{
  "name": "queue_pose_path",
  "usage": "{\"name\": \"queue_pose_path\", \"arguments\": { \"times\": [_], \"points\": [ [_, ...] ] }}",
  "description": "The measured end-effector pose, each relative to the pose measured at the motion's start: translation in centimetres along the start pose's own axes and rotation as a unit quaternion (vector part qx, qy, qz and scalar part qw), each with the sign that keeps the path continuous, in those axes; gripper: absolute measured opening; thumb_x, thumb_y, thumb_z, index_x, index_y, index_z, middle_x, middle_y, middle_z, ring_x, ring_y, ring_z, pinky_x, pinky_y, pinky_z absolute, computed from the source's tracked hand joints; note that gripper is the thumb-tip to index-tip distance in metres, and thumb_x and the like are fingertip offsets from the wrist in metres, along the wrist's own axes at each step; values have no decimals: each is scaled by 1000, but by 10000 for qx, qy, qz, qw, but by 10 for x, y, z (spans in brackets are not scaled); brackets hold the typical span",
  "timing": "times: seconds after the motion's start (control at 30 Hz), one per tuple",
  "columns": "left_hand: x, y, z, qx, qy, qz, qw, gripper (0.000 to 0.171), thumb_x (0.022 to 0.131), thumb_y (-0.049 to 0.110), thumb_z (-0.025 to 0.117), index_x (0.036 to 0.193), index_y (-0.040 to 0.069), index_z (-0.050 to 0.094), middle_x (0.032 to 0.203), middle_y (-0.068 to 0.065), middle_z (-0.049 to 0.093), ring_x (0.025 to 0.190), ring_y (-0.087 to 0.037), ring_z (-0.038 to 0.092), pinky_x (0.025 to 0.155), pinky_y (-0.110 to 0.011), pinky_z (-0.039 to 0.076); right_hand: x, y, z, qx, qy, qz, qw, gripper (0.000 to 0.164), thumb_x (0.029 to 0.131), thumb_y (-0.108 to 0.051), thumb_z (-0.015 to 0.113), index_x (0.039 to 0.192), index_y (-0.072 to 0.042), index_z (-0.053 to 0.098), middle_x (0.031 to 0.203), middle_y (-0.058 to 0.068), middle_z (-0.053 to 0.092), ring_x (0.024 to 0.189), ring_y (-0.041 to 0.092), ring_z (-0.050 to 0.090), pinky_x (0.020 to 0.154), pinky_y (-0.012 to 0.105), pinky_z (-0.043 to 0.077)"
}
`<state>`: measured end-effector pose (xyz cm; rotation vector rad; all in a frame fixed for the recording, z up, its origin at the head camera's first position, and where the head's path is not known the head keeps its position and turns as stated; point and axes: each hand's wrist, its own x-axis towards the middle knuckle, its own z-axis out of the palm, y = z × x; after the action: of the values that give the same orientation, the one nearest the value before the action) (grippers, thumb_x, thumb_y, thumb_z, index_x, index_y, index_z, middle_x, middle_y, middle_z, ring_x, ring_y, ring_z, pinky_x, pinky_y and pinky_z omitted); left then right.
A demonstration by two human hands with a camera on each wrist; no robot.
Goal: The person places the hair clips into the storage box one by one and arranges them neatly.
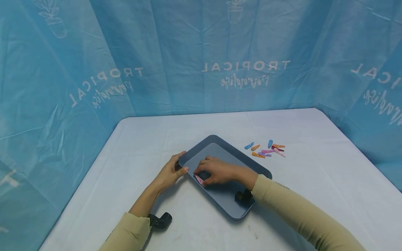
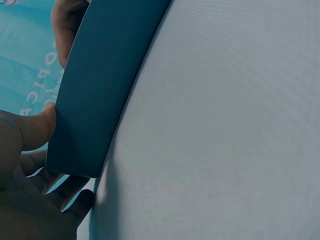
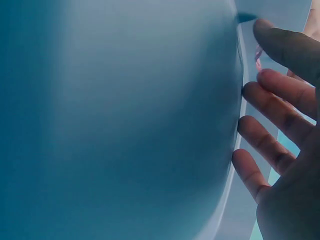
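A grey-blue rectangular tray (image 1: 220,202) lies at an angle on the table. My left hand (image 1: 168,176) holds its left corner, with the thumb at the rim and the other fingers around the outer wall, as the tray wall (image 2: 100,90) shows in the left wrist view. My right hand (image 1: 218,170) reaches inside the tray, near its front-left side. Between thumb and index finger it pinches a pink hair clip (image 1: 199,179). Only a sliver of that pink clip (image 3: 258,57) shows in the right wrist view, where the other fingertips are spread at the tray floor.
Several snap hair clips in blue, orange, purple, pink and red lie loosely grouped right of the tray, among them a blue clip (image 1: 249,145) and a yellow-orange clip (image 1: 258,155). A white cloth (image 1: 150,139) covers the table. Blue printed curtains (image 1: 188,42) hang around it.
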<state>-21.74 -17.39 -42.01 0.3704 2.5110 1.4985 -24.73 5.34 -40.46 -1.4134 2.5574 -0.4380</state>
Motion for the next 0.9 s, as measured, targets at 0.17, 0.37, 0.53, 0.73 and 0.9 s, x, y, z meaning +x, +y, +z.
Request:
{"name": "queue_pose_path", "arguments": {
  "times": [0.17, 0.37, 0.53, 0.73, 0.9],
  "points": [
    [-1, 2, 0, -25, -14, -27, 10000, 66, 95, 20, 56, 151, 16, 22, 155, -17, 20, 143, -41, 19, 109, -58, 29, 0, 1, 3, -12, -46, 23, 10000, 46, 83, -32, 72, 126, -19, 61, 123, -3, 59, 108, 14, 46, 94, 36, 40],
    [-1, 1, 0, -8, -41, -49, 10000, 66, 95, 22, 56, 151, 18, 21, 157, -16, 17, 144, -41, 14, 109, -60, 27, -1, 0, 3, -81, -86, -49, 9999, 44, 84, -32, 72, 125, -21, 61, 123, -3, 57, 111, 14, 45, 95, 38, 40],
    [0, 0, 1, 15, -27, -87, 10000, 66, 96, 21, 56, 151, 19, 21, 157, -15, 16, 145, -40, 12, 110, -60, 26, -1, 1, 4, -91, -106, -93, 9999, 41, 83, -32, 72, 122, -22, 63, 122, -4, 56, 111, 14, 44, 96, 38, 39],
    [0, 1, 2, -48, 7, -139, 9999, 66, 96, 19, 56, 151, 18, 21, 157, -13, 17, 145, -39, 12, 111, -59, 25, -2, 2, 5, -107, -95, -136, 9998, 39, 83, -33, 73, 121, -25, 64, 122, -5, 55, 109, 13, 43, 94, 37, 38],
    [0, 0, 1, 13, -7, -127, 9999, 67, 95, 22, 56, 151, 19, 20, 157, -14, 17, 144, -40, 15, 104, -55, 36, -3, 2, 5, -119, -126, -160, 9997, 41, 83, -33, 73, 122, -26, 63, 123, -5, 53, 110, 13, 42, 93, 37, 37]
  ]
}}
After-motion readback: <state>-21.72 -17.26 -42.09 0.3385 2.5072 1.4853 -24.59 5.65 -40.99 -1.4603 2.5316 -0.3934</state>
